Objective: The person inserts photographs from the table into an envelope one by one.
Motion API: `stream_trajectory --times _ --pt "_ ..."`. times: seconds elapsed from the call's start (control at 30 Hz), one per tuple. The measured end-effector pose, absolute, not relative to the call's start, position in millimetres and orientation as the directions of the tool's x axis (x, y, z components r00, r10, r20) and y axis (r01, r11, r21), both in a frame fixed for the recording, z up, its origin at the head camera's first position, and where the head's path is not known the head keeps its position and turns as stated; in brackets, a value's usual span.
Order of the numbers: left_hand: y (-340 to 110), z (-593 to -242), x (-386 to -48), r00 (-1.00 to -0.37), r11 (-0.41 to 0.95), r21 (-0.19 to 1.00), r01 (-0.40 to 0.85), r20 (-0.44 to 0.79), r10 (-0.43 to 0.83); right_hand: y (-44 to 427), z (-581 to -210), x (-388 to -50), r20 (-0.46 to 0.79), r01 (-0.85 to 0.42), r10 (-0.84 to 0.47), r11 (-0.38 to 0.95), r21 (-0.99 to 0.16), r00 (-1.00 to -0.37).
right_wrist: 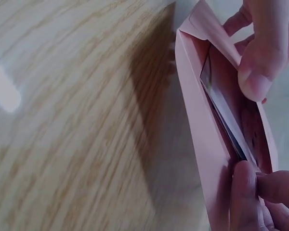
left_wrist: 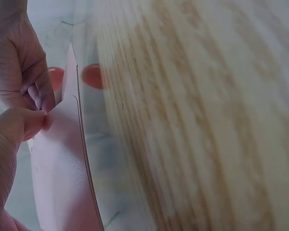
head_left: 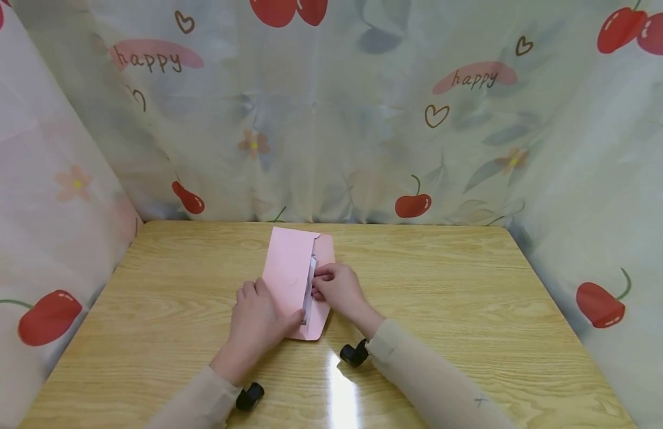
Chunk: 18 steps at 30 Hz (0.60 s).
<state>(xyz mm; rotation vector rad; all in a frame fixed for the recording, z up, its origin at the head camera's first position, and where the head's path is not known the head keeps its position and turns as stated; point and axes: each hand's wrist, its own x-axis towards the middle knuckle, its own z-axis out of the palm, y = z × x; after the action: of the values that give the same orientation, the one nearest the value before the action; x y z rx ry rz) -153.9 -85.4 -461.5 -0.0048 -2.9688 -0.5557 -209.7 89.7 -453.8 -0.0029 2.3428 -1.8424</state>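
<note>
A pink paper envelope (head_left: 289, 268) is tilted above the wooden table, its flap side facing right. My left hand (head_left: 257, 316) grips it from the left, thumb along the opening's edge; that thumb (right_wrist: 257, 82) also shows in the right wrist view. Inside the mouth sit thin flat pale sheets (right_wrist: 226, 113) with a dark edge, perhaps paper or cards; their kind is unclear. My right hand (head_left: 342, 291) pinches these sheets at the opening, its fingertips partly in the envelope. In the left wrist view the envelope (left_wrist: 67, 159) hides the sheets.
The wood-grain table (head_left: 444, 298) extends around both hands. A patterned curtain (head_left: 331, 119) with cherries and hearts hangs behind and at both sides. Black wrist-worn devices (head_left: 249, 397) show near both cuffs. A bright reflection lies on the near tabletop.
</note>
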Motion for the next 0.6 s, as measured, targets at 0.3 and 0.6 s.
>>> stream_trajectory --times 0.3,0.6 --pt "-84.9 -462.6 -152.2 -0.994 0.93 0.366 0.038 0.11 -0.002 92.4 -454.6 -208.7 -0.126 0.101 -0.075 0.278 -0.955 -0.989" --pt "-92.8 -463.9 -154.9 -0.996 0.932 0.362 -0.005 0.084 -0.038 108.1 -451.8 -202.0 0.009 -0.043 -0.08 0.429 -0.902 -0.997"
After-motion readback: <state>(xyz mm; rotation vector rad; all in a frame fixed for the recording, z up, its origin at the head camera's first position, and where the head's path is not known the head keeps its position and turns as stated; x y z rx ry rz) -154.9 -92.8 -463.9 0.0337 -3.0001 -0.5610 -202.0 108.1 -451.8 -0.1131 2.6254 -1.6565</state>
